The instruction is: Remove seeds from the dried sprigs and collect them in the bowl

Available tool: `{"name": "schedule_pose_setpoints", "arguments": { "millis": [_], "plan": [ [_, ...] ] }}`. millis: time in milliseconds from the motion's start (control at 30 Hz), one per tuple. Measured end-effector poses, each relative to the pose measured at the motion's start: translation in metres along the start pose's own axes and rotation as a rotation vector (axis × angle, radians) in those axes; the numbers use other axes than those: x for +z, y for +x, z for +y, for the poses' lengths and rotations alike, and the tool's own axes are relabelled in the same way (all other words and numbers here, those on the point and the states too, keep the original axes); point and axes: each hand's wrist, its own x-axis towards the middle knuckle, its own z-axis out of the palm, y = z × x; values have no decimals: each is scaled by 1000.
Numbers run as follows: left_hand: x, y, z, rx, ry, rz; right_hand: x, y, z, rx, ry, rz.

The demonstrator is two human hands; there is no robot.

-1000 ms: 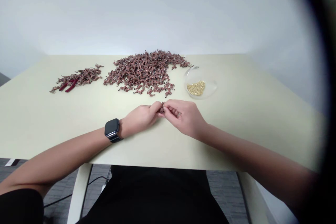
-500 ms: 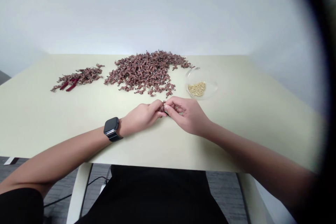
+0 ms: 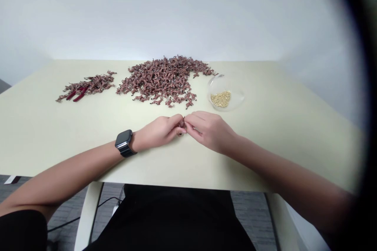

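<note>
The fingers [image 3: 175, 120] of the left hand [image 3: 160, 130] and the fingers [image 3: 194, 120] of the right hand [image 3: 210, 130] meet tip to tip, closed together on a small brown piece [image 3: 183, 124]. The piece is mostly hidden by the fingertips, so its shape cannot be told. It sits just above the surface [image 3: 44, 133], about midway between the left and right edges and nearer the near edge than the far one. Both hands rest low on the surface, and the forearms run back over the near edge. The left wrist wears a dark watch [image 3: 124, 143].

Just beyond the hands, toward the far edge, lies a large pile [image 3: 165, 78] of similar brown pieces, its nearest strays close to the fingertips but apart from them. Just beside the pile, toward the right edge, stands a clear dish [image 3: 235, 91] with small golden bits [image 3: 220, 99] heaped in it. Toward the far left corner, well apart from the hands, lies a smaller pile [image 3: 97, 83] of the brown pieces. Red-handled pliers [image 3: 76, 95] lie against its near left end, partly among the pieces.
</note>
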Motion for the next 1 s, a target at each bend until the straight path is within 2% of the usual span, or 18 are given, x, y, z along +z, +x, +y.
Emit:
{"name": "schedule_pose_setpoints", "arguments": {
  "millis": [100, 167, 300, 433, 533, 600, 700, 800, 900, 1000],
  "plan": [
    [-2, 1, 0, 25, -68, -19, -2, -1, -1, -38, -24, -48],
    [-2, 0, 0, 20, -14, -22, -2, 0, -5, 58, 69, -23],
    [-1, -1, 1, 42, 273, -27, 1, 3, -13, 434, 430, 14],
    [-3, -1, 1, 145, 396, -22, 3, 6, -12, 750, 974, -76],
    [-4, -1, -2, 126, 392, 3, 2, 10, -9, 827, 1285, -108],
    [-4, -1, -3, 61, 344, 35, 1, 11, -7, 805, 1331, -110],
    [-3, 0, -2, -24, 172, 92, 0, 11, -7, 731, 1195, -96],
    [-4, 1, 1, -54, 23, 117, 1, 9, -7, 602, 865, 14],
    [-5, 1, 4, -81, -40, 106, 3, 5, -4, 389, 449, 175],
    [-6, 1, 6, -85, -71, 88, 4, 2, 1, 187, 208, 219]
  ]
}}
